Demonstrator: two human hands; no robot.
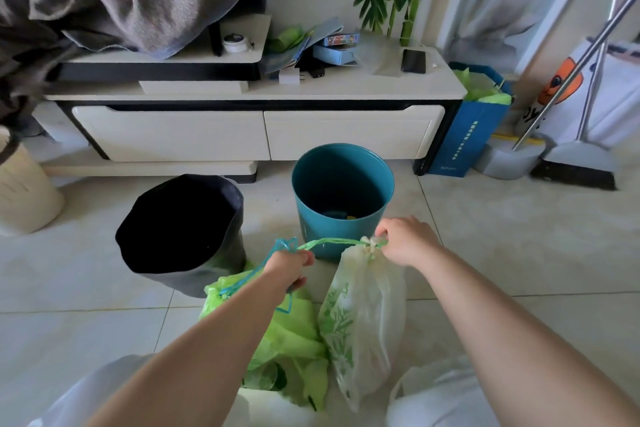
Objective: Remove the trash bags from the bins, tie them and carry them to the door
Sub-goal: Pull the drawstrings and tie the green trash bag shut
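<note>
A clear trash bag with a green leaf print hangs between my hands, its neck gathered by a green drawstring. My right hand pinches the knot at the bag's neck. My left hand grips the other end of the green drawstring together with a blue drawstring loop. That blue string runs down to a bright green trash bag lying on the floor below. Behind them stand a teal bin without a liner and a bin lined with a black bag.
A low cream TV stand runs along the wall behind the bins. A blue paper bag with green plastic stands at its right end, beside a broom and dustpan. A beige container sits at the far left.
</note>
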